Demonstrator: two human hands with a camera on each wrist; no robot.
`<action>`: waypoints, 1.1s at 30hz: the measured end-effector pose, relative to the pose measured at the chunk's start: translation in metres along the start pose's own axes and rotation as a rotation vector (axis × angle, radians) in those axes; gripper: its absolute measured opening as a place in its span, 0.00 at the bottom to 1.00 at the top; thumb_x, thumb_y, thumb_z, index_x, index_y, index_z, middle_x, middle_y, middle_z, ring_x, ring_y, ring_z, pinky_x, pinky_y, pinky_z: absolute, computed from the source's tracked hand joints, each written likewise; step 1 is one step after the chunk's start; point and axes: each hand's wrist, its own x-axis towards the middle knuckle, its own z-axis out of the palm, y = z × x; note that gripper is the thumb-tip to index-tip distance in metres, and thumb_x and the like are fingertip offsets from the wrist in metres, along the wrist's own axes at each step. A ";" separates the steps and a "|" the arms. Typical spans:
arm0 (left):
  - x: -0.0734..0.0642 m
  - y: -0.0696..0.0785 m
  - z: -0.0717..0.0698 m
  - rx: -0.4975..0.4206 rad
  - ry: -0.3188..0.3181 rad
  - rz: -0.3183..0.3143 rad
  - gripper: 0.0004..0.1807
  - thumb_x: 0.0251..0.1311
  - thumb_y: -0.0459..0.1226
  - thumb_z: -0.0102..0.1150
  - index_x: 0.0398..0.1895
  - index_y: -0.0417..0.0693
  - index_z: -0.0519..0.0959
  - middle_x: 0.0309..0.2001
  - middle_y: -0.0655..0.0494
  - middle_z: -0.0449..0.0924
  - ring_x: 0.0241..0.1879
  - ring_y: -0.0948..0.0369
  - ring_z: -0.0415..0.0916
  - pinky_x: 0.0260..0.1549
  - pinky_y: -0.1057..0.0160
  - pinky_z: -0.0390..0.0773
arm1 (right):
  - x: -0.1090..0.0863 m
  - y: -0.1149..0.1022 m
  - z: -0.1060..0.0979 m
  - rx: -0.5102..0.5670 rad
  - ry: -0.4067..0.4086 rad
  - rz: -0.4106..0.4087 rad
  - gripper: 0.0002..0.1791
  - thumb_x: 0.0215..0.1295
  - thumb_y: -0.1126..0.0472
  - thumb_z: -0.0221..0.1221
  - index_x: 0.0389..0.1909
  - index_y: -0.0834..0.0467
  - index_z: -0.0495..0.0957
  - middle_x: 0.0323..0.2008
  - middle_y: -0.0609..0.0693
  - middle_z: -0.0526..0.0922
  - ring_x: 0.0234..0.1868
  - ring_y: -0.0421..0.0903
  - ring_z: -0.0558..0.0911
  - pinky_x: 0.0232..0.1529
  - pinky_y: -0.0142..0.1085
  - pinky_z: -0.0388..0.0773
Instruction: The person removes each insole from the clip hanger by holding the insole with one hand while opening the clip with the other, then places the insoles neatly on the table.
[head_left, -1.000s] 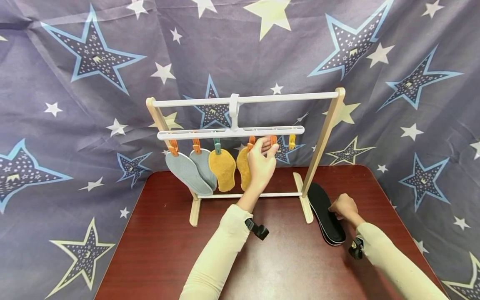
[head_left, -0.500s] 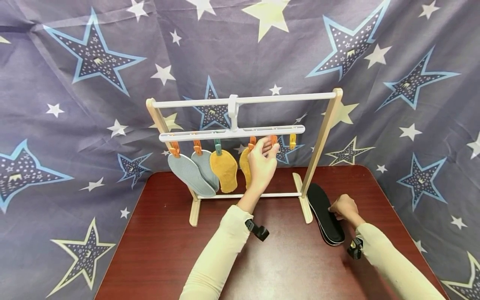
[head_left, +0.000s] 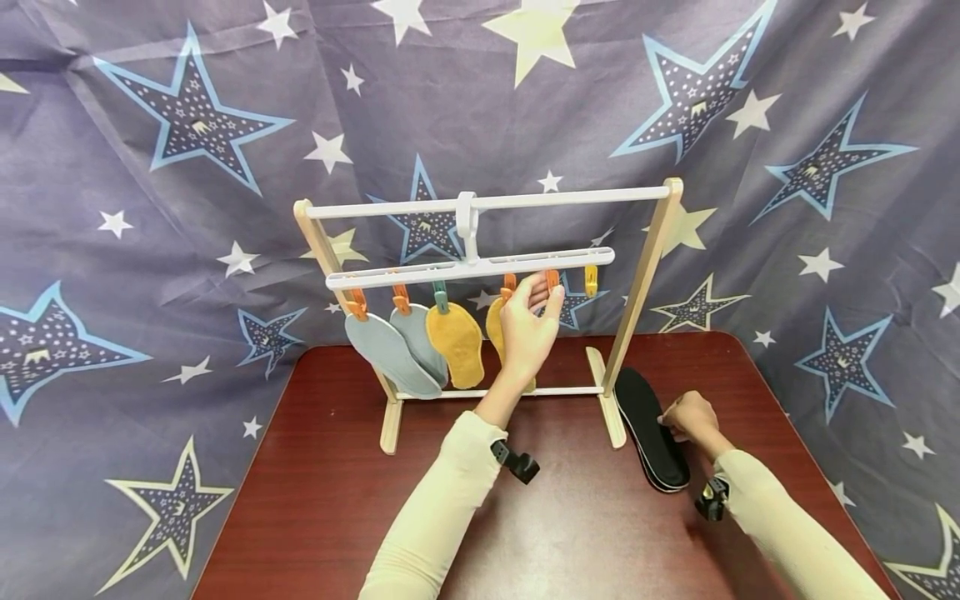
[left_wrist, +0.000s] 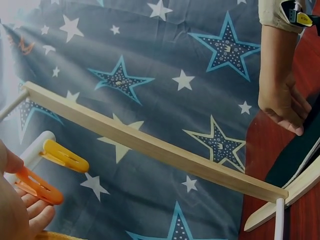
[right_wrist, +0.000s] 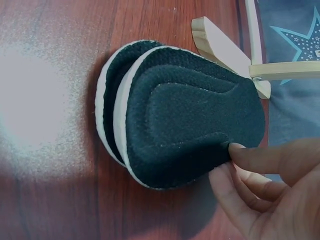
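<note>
My left hand (head_left: pixel 527 325) is raised to the hanger bar (head_left: pixel 480 267) and pinches an orange clothespin (left_wrist: pixel 41 187) between thumb and fingers. A yellow clothespin (head_left: pixel 591 281) hangs just right of it with nothing in it. On the table at the right, two black insoles (right_wrist: pixel 185 115) with white edges lie stacked, slightly offset. My right hand (head_left: pixel 688 416) pinches the side edge of the upper insole, thumb on top and fingers below. Grey-blue insoles (head_left: pixel 390 354) and yellow insoles (head_left: pixel 456 346) hang from clips on the left; my left hand partly hides one yellow insole.
A wooden rack (head_left: pixel 651 283) with white rods carries the hanger on its top rod. Its right foot (head_left: pixel 606 400) stands beside the black insoles. The red-brown table (head_left: pixel 315 500) backs onto a grey star-patterned cloth (head_left: pixel 135 333).
The hanger bar has swung slightly, with its hanging insoles shifting right and a little down. My left hand has shifted slightly right with the orange clothespin. My right hand stays at the black insole.
</note>
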 end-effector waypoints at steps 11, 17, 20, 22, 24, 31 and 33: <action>0.001 0.000 0.002 -0.024 -0.028 -0.005 0.17 0.66 0.33 0.62 0.55 0.31 0.80 0.48 0.34 0.85 0.49 0.46 0.86 0.52 0.57 0.86 | -0.002 0.003 0.001 0.016 0.005 -0.019 0.07 0.56 0.66 0.69 0.24 0.66 0.83 0.17 0.52 0.81 0.18 0.42 0.80 0.21 0.36 0.85; 0.002 0.000 0.002 -0.039 -0.036 0.001 0.17 0.66 0.32 0.61 0.55 0.30 0.79 0.48 0.33 0.85 0.49 0.44 0.86 0.53 0.48 0.85 | -0.003 0.003 0.001 0.022 0.000 -0.041 0.07 0.57 0.66 0.68 0.26 0.67 0.84 0.17 0.52 0.81 0.18 0.42 0.80 0.21 0.36 0.84; 0.002 0.001 0.001 -0.045 -0.038 -0.007 0.18 0.66 0.33 0.61 0.55 0.30 0.79 0.49 0.33 0.85 0.49 0.43 0.86 0.54 0.47 0.85 | -0.003 0.003 0.001 0.021 0.000 -0.044 0.08 0.57 0.65 0.67 0.26 0.67 0.84 0.17 0.52 0.81 0.18 0.42 0.80 0.21 0.35 0.84; 0.002 0.001 0.001 -0.051 -0.040 -0.010 0.18 0.67 0.34 0.62 0.56 0.30 0.79 0.49 0.32 0.85 0.50 0.43 0.85 0.54 0.46 0.84 | -0.004 0.002 0.000 0.019 0.001 -0.052 0.08 0.58 0.65 0.67 0.26 0.67 0.84 0.18 0.52 0.82 0.18 0.42 0.80 0.21 0.35 0.84; 0.002 0.002 0.001 -0.055 -0.039 -0.014 0.19 0.67 0.34 0.62 0.56 0.30 0.79 0.50 0.32 0.84 0.50 0.43 0.85 0.54 0.46 0.84 | -0.005 0.001 0.000 0.016 0.004 -0.068 0.09 0.58 0.64 0.67 0.27 0.68 0.84 0.18 0.53 0.82 0.18 0.42 0.80 0.21 0.35 0.84; 0.002 0.002 0.000 -0.054 -0.044 -0.017 0.19 0.67 0.34 0.62 0.57 0.31 0.79 0.51 0.34 0.85 0.51 0.44 0.85 0.54 0.45 0.84 | -0.008 -0.004 0.000 -0.072 0.060 -0.094 0.09 0.59 0.61 0.66 0.25 0.63 0.84 0.14 0.48 0.80 0.15 0.40 0.78 0.19 0.34 0.76; 0.002 0.003 -0.001 -0.047 -0.046 -0.013 0.19 0.67 0.34 0.62 0.57 0.32 0.79 0.51 0.34 0.85 0.51 0.45 0.86 0.54 0.46 0.84 | -0.008 -0.006 0.000 -0.103 0.080 -0.096 0.09 0.59 0.60 0.66 0.24 0.61 0.83 0.12 0.46 0.78 0.16 0.41 0.77 0.19 0.35 0.72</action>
